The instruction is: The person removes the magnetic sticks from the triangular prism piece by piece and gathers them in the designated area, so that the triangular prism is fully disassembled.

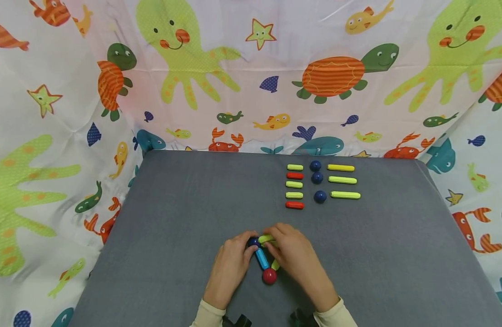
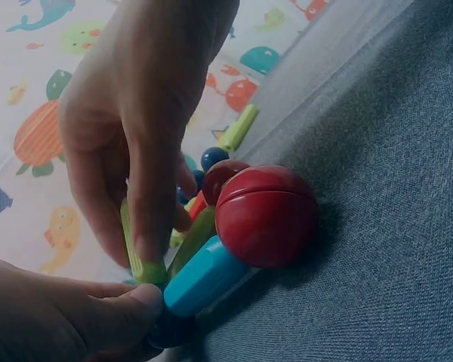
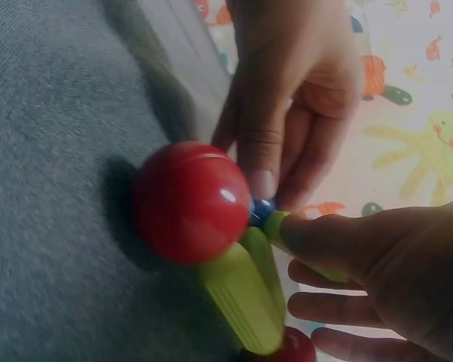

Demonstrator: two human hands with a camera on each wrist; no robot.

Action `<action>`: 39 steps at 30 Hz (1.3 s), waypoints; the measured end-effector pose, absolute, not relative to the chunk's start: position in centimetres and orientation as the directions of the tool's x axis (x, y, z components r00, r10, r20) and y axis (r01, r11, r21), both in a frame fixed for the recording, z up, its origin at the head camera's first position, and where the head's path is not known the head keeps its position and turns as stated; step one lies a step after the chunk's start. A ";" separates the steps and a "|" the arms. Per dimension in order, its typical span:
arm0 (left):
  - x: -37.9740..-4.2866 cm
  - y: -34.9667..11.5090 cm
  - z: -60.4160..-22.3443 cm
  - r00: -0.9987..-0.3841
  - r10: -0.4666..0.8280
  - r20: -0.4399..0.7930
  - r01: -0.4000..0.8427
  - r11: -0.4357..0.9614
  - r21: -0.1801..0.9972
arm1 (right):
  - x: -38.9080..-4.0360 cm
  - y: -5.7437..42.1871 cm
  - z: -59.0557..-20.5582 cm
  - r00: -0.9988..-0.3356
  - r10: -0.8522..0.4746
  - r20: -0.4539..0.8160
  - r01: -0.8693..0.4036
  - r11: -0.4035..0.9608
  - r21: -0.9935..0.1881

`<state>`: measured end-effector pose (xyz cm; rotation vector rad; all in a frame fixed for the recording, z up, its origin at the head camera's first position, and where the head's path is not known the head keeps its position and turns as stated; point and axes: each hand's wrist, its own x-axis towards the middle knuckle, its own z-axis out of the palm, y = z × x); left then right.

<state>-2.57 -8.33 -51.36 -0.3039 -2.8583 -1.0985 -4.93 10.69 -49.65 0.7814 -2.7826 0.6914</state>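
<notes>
Near the front middle of the table sits a joined piece of balls and rods. My left hand (image 1: 229,260) pinches its dark blue ball (image 1: 253,241) between thumb and fingers. A yellow-green rod (image 2: 138,256) meets that ball, gripped by my right hand (image 1: 298,255). From the blue ball a light blue rod (image 1: 261,258) runs to a red ball (image 1: 269,276). Another yellow-green rod (image 3: 244,298) leads from this red ball to a second red ball (image 3: 296,347), which my right hand hides in the head view. Whether the held rod is attached cannot be told.
Farther back stand a column of short yellow-green and red rods (image 1: 295,175), several dark blue balls (image 1: 320,196) and long yellow-green rods (image 1: 345,195). The grey table (image 1: 185,204) ends at a sea-animal patterned cloth (image 1: 242,95) behind and beside it.
</notes>
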 end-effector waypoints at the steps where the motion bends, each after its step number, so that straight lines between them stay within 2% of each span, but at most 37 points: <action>1: -2.6 -8.4 -51.4 -0.978 0.160 0.132 0.207 0.727 0.655 | -5.0 10.5 -49.7 -0.844 -0.458 0.279 -0.535 0.756 -0.377; 11: -2.6 -8.6 -51.6 -0.978 0.162 0.130 0.208 0.722 0.660 | -5.3 9.6 -50.4 -0.831 -0.496 0.252 -0.555 0.767 -0.322; 18: -2.5 -8.7 -51.6 -0.977 0.164 0.136 0.213 0.715 0.666 | -5.6 9.8 -50.4 -0.822 -0.507 0.260 -0.569 0.741 -0.355; 26: -2.5 -8.6 -51.5 -0.982 0.156 0.106 0.187 0.731 0.656 | -7.0 12.5 -50.1 -0.853 -0.399 0.335 -0.512 0.765 -0.391; 39: -2.5 -8.4 -51.3 -0.985 0.149 0.083 0.167 0.739 0.652 | -9.0 15.7 -51.1 -0.927 -0.224 0.300 -0.341 0.833 -0.435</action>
